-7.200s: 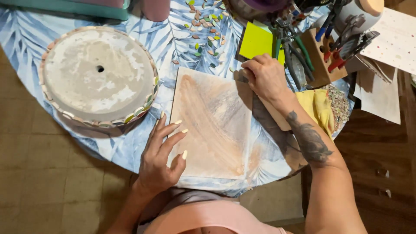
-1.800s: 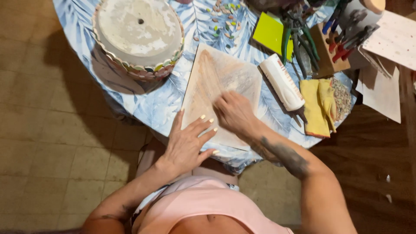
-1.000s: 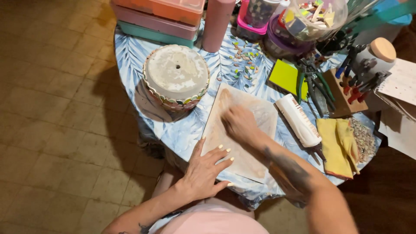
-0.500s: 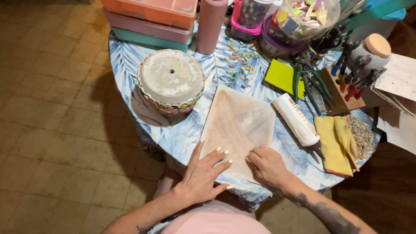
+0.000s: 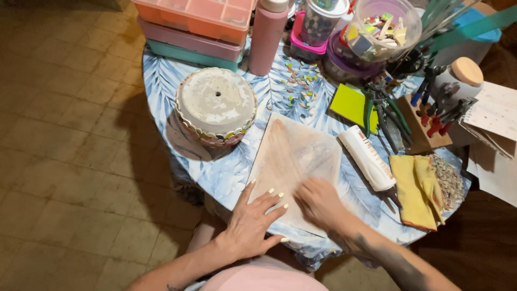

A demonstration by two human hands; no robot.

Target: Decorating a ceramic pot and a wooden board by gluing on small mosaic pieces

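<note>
Both hands lie open and flat on the board (image 5: 295, 161), gripping nothing: the left hand (image 5: 252, 218) spreads its fingers over the board's near-left corner, pinning it, while the right hand (image 5: 319, 202) presses palm-down just beside it, blurred as if rubbing. That pale square board sits low in the middle of the frame on the leaf-print tablecloth (image 5: 161, 81), its near edge close to the table's rim. Above and left of it stands an upturned pot (image 5: 216, 105) edged with mosaic bits; to its right lie a white tube (image 5: 367, 157) and yellow cloths (image 5: 417, 188).

To wipe well, I judge the left hand should keep firm weight on its corner so the board cannot slide off the rim, and the right should sweep in even strokes away from the body, clear of the tube.
</note>
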